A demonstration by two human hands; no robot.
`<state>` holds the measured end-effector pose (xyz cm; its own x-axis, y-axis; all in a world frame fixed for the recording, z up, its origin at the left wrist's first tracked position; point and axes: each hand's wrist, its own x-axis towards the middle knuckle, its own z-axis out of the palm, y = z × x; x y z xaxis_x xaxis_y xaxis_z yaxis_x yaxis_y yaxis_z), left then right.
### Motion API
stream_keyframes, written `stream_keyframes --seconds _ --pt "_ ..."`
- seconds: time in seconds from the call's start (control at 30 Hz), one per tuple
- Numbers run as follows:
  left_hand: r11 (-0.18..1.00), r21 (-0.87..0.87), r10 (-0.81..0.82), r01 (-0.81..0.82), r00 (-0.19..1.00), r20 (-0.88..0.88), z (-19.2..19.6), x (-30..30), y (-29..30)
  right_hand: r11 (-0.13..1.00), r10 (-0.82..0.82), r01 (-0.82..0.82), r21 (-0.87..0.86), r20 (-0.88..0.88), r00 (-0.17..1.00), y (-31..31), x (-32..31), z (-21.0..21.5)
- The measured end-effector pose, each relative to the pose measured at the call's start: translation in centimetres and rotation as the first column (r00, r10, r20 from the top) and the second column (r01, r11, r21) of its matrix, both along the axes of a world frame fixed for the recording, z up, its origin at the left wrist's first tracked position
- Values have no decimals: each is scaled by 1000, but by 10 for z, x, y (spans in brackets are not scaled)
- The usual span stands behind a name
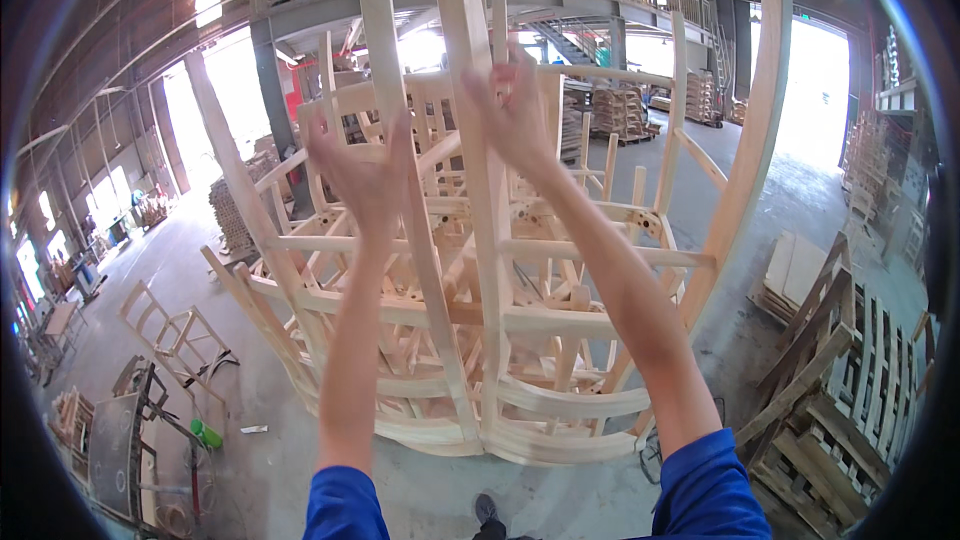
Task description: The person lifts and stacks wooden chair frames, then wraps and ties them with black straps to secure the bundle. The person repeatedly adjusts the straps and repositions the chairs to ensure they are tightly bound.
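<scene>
Both my arms reach over a large stack of bare pale-wood chair frames [570,320]. My left hand [358,168], blurred, is raised with thumb and fingers apart beside a slim upright post [378,20]. Higher up, my right hand [515,120] is by a thicker upright post [462,15], its fingers spread and smeared. I see nothing held in either hand. Whether the fingers touch the posts I cannot tell. Another long wooden leg [750,140] rises at the right of the stack. Curved rails and crossbars interlock below my arms.
A single chair frame [180,335] stands on the floor to the left, near a green bottle [206,433]. Wooden pallets [850,390] lie at the right, with flat boards [793,275] behind them. More stacked wooden parts [622,112] stand farther back. My shoe [486,508] shows below.
</scene>
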<state>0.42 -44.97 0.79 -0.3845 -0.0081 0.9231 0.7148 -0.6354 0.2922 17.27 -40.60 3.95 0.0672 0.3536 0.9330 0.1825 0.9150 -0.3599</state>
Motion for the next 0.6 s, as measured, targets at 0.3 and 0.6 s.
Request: stream_keyframes --seconds 0.3,0.6 --pt "968 195 165 -157 986 -22 175 15 105 900 434 -435 2 -81 897 -12 -13 136" --pt "976 -37 -218 215 959 -180 152 36 53 722 657 -641 -261 -30 753 35 -25 128"
